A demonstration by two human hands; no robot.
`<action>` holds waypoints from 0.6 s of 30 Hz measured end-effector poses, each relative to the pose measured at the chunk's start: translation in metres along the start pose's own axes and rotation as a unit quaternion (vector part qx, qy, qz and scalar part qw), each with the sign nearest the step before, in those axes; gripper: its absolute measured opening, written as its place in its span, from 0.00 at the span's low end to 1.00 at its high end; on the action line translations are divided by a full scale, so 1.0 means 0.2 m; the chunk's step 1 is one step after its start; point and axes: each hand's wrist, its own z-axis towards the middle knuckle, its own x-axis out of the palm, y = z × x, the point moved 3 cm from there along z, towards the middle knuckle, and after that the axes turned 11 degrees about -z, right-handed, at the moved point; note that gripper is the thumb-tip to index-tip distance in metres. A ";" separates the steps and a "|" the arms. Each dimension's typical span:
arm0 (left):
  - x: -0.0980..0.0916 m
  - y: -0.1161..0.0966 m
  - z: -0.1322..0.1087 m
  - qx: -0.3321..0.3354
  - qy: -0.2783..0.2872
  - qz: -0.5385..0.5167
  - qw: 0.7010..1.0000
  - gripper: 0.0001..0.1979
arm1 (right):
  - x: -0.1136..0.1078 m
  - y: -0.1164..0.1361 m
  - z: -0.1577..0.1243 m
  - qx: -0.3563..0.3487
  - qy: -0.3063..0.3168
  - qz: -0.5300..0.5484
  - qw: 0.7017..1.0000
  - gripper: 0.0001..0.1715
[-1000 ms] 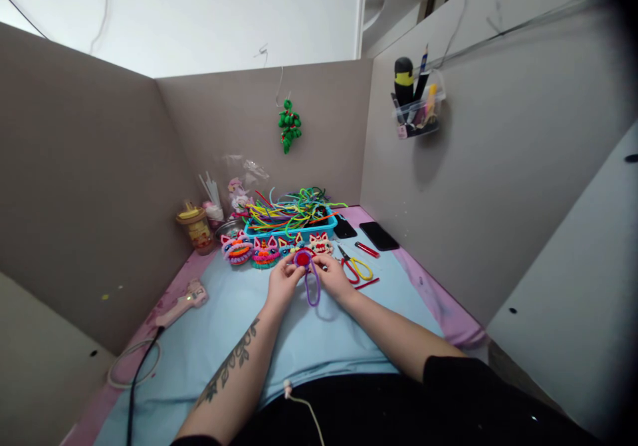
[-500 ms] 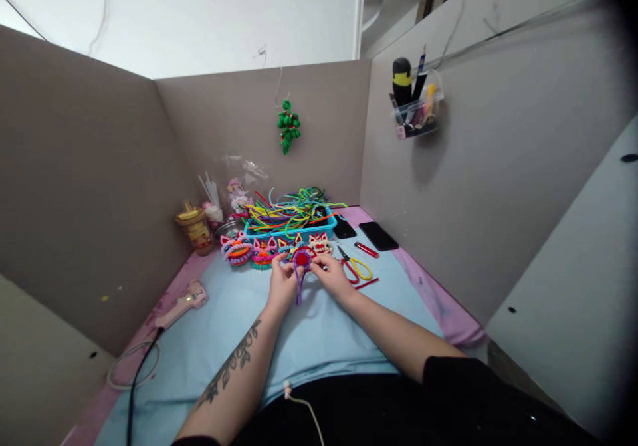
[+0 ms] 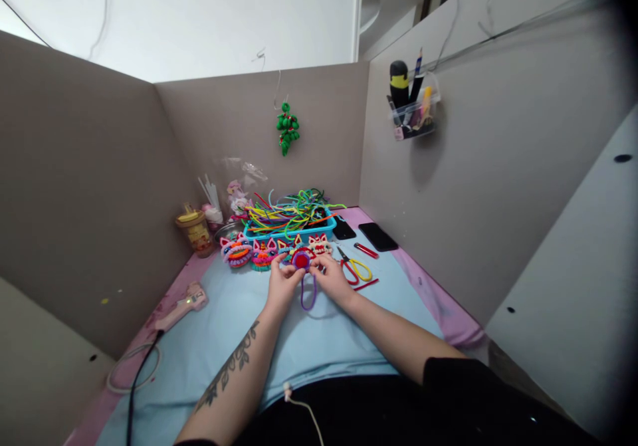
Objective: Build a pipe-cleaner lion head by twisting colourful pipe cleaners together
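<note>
Two-handed, pinches a red-and-purple disc [image 3: 302,260] with left hand [image 3: 284,282] and right hand [image 3: 331,279], in front of the blue tray [image 3: 326,228].

One head-worn view; it looks forward and down, close over the table [image 3: 214,326]; back panel [image 3: 224,120] beyond.

Disc [image 3: 302,260]: small, round, solid red centre, fuzzy purple ring around it; face toward the viewer. Red also shows along its upper edge; whether joined, cannot tell. Held up at its lower edge between left hand [image 3: 283,281] and right hand [image 3: 329,278]. Loop [image 3: 308,309]: purple strand, long and narrow, hanging below disc, rounded end down.
</note>
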 end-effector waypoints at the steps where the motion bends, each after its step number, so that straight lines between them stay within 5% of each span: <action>1: 0.00 0.00 0.00 0.000 -0.003 0.001 1.000 0.32 | 0.00 0.00 0.00 0.006 0.000 0.006 1.000 0.04; 18: 0.03 -0.03 -0.02 -0.013 0.018 0.001 1.000 0.35 | -0.02 0.04 -0.01 0.037 0.011 0.063 0.997 0.08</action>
